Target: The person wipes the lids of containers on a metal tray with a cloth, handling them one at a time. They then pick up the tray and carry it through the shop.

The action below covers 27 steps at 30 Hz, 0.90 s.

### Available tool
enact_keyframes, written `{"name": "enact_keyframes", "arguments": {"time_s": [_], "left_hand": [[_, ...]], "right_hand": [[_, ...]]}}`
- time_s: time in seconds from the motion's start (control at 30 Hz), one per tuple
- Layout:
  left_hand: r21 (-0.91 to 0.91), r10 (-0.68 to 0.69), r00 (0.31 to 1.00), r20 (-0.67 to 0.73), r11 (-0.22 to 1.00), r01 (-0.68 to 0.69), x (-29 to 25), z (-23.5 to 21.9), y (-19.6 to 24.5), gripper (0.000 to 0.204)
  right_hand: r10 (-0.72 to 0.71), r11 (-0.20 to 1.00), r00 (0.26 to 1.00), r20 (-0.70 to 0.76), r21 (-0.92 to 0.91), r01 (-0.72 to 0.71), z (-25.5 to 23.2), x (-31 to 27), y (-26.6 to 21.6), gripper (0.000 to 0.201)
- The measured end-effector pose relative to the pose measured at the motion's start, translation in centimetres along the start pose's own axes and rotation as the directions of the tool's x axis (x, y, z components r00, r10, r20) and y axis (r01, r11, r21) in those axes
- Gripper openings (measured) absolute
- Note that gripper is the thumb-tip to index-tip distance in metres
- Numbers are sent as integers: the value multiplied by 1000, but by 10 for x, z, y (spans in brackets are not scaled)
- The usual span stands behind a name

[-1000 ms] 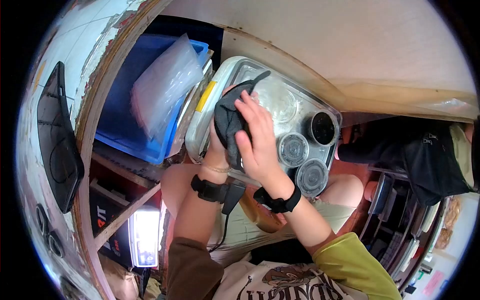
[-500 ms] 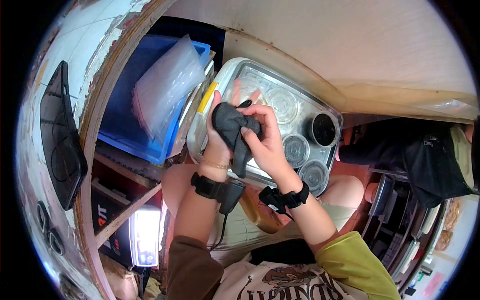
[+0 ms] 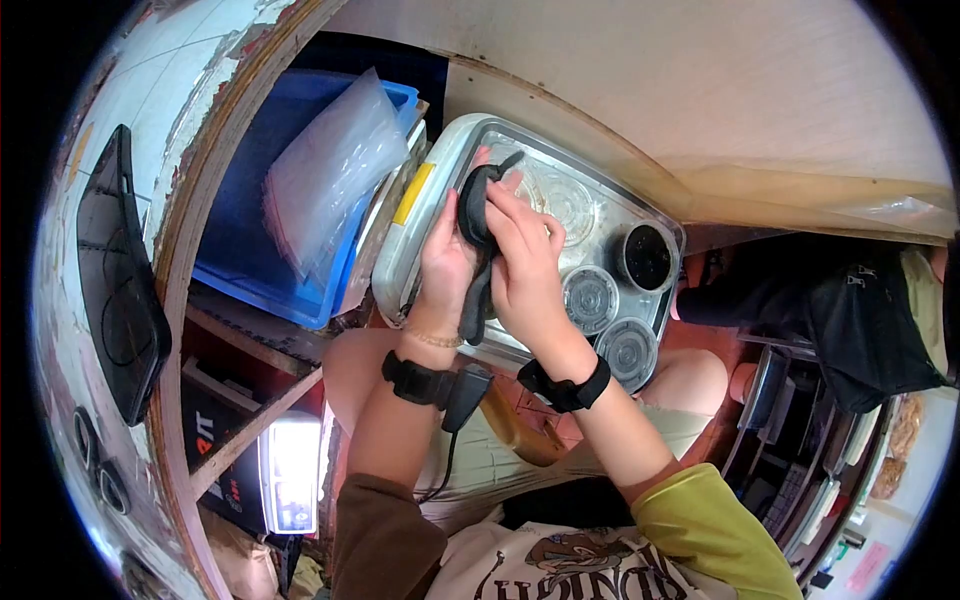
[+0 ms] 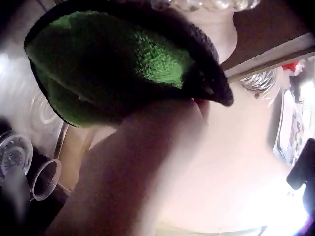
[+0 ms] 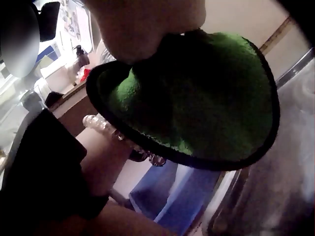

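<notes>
In the head view a dark grey cloth (image 3: 478,205) is folded lengthwise between both hands over a metal tray (image 3: 655,212). Underneath lies my left hand (image 3: 445,255), palm up, its straight fingertips showing past the cloth's far end. My right hand (image 3: 527,262) holds the cloth from above, fingers bent over its edge and pressed toward the left palm. Both wrist views show the other face, a green cloth (image 4: 160,64) surface with a dark border. A beaded bracelet (image 5: 120,132) circles the left wrist, beside the cloth.
On the tray stand a black cup (image 3: 648,257), two lidded cups (image 3: 590,300) and clear round lids (image 3: 562,210). Left of it, a blue bin (image 3: 235,235) holds plastic bags (image 3: 335,165). A phone (image 3: 120,280) lies on the ledge; a wooden panel (image 3: 720,110) rises behind the tray.
The right hand first lay flat over the spread cloth, then bunched it in the left palm. Now the cloth is narrower and farther forward, folded along the left fingers.
</notes>
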State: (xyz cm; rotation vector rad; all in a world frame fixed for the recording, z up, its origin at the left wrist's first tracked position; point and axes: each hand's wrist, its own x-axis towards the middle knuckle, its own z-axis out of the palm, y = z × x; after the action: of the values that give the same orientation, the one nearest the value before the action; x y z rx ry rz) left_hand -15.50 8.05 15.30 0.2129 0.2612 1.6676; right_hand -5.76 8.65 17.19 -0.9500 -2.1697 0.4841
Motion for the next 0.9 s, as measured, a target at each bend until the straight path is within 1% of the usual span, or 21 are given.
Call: {"name": "enact_keyframes", "arguments": {"time_s": [0.03, 0.07, 0.1, 0.13, 0.17, 0.2, 0.23, 0.27, 0.33, 0.37, 0.4, 0.47, 0.53, 0.6, 0.63, 0.67, 0.73, 0.77, 0.83, 0.9], "left_hand": [[35, -13, 1000, 20, 999, 12, 0, -2, 4, 49], [73, -26, 999, 38, 997, 23, 0, -4, 8, 48], [106, -8, 999, 32, 994, 5, 4, -9, 10, 50], [108, -6, 1000, 30, 994, 2, 3, -13, 12, 50], [49, -11, 1000, -11, 999, 11, 1, -17, 15, 52], [-13, -19, 999, -51, 1000, 18, 1, -15, 18, 55], [23, -10, 999, 36, 1000, 9, -1, -11, 21, 61], [23, -10, 999, 35, 1000, 9, -2, -8, 22, 61], [-2, -2, 1000, -12, 1000, 2, -2, -1, 19, 59], [-36, 7, 999, -54, 999, -9, -2, 2, 17, 57], [-36, 7, 999, -54, 999, -9, -2, 2, 17, 57], [-55, -15, 997, -70, 998, 11, -1, 3, 17, 53], [-65, -23, 999, -42, 998, 21, -4, 5, 17, 51], [123, 46, 998, -47, 992, -40, -4, 10, 14, 51], [153, 62, 997, -45, 987, -55, -4, 10, 13, 50], [153, 61, 997, -44, 987, -54, -5, 10, 12, 50], [146, 65, 997, -48, 988, -58, -4, 8, 10, 51], [146, 65, 997, -47, 988, -58, -4, 7, 9, 51], [348, 104, 993, 46, 931, -114, -2, 0, 4, 51], [528, 123, 982, 143, 830, -181, -1, -4, 0, 52]], "right_hand": [[-24, 998, 999, 27, -55, 26, -3, 1, -3, 50], [-25, 998, 999, 29, -54, 27, -3, 1, -3, 50], [-49, 997, 998, 42, -55, 51, -2, 1, -4, 50], [-73, 996, 996, 53, -56, 76, -2, 1, -4, 49], [-74, 996, 996, 54, -52, 77, -3, 1, -6, 49], [-90, 994, 989, 120, -42, 96, -4, 1, -8, 48], [-106, 993, 977, 186, -32, 114, -5, 1, -9, 47], [-105, 993, 977, 187, -31, 113, -6, 1, -10, 47], [-122, 992, 970, 209, -4, 125, -5, 3, -10, 46], [-126, 990, 969, 215, -29, 135, -3, 2, -8, 45], [-126, 990, 968, 215, -29, 135, -2, 3, -10, 45], [-80, 994, 985, 155, -55, 90, -2, 6, -17, 46], [-62, 995, 989, 134, -73, 73, 0, 9, -16, 48], [-41, 994, 993, 111, -92, 52, 2, 12, -12, 50], [-28, 997, 995, 93, -63, 34, 5, 15, -9, 51], [-16, 999, 997, 76, -33, 19, 7, 16, -8, 52], [-5, 999, 997, 79, -43, 8, 5, 21, -12, 53], [1, 997, 998, 57, -76, 4, 4, 22, -14, 53], [5, 994, 999, 35, -109, -1, 7, 24, -14, 53], [142, 988, 990, -13, -64, -142, 13, 28, -7, 55]]}}
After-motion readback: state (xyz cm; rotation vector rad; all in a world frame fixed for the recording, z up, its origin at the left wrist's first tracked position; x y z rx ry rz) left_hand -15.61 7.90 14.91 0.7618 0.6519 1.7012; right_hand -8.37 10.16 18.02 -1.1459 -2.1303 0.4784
